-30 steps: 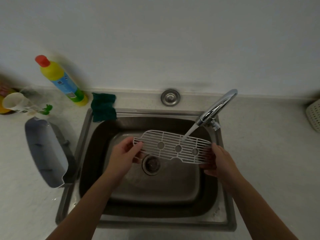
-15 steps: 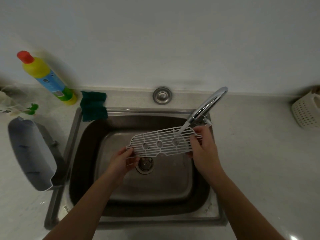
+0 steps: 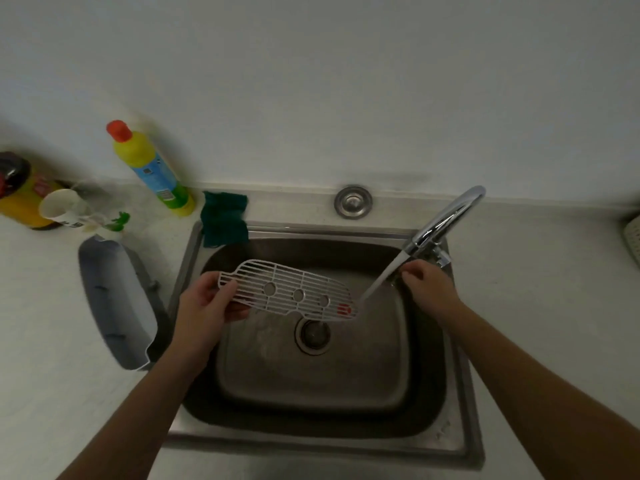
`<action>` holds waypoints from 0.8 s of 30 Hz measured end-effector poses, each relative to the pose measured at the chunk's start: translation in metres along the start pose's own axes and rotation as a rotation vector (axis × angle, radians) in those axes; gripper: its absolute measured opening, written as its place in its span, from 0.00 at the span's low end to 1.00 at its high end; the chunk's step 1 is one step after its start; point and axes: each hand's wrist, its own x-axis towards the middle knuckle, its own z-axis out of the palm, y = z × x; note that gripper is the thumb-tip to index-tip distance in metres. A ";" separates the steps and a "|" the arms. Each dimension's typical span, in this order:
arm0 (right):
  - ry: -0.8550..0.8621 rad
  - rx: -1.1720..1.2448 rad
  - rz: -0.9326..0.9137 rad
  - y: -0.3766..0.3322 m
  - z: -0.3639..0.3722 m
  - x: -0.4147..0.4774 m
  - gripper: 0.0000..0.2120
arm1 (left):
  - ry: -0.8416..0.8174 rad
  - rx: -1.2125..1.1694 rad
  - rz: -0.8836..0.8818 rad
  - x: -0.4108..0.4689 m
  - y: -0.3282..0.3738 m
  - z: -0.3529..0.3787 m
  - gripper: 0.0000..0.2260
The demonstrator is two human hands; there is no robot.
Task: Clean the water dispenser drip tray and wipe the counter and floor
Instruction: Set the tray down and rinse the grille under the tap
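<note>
Over the shiny metal sink point(image 3: 221, 403), the left hand point(image 3: 202, 308) pinches the white plastic drip-tray grid point(image 3: 287, 294) beside the running water while the right hand point(image 3: 427, 289), fingers curled at the silver tap point(image 3: 446, 220), holds nothing I can see, so rinsing looks nearly done, and the tabletop point(image 3: 554, 306) and floor are left.

The slatted white plastic grate point(image 3: 291, 295) carried three round holes and a red mark. The yellow bottle point(image 3: 152, 168) had a red cap and blue label. A dark green cloth point(image 3: 224, 218) lay on the grey steel sink rim point(image 3: 322, 230).
</note>
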 end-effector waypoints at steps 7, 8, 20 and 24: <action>0.133 -0.026 0.043 0.013 -0.044 0.030 0.07 | 0.093 0.167 0.232 -0.012 0.036 -0.008 0.05; 0.107 -0.039 0.016 0.014 -0.041 0.024 0.06 | 0.116 0.152 0.244 -0.014 0.039 -0.011 0.05; -0.245 0.011 -0.168 0.056 0.065 -0.122 0.07 | 0.182 0.516 0.168 -0.098 -0.016 0.008 0.05; -0.249 -0.004 -0.209 0.066 0.068 -0.133 0.07 | 0.209 0.583 0.193 -0.112 -0.013 0.006 0.06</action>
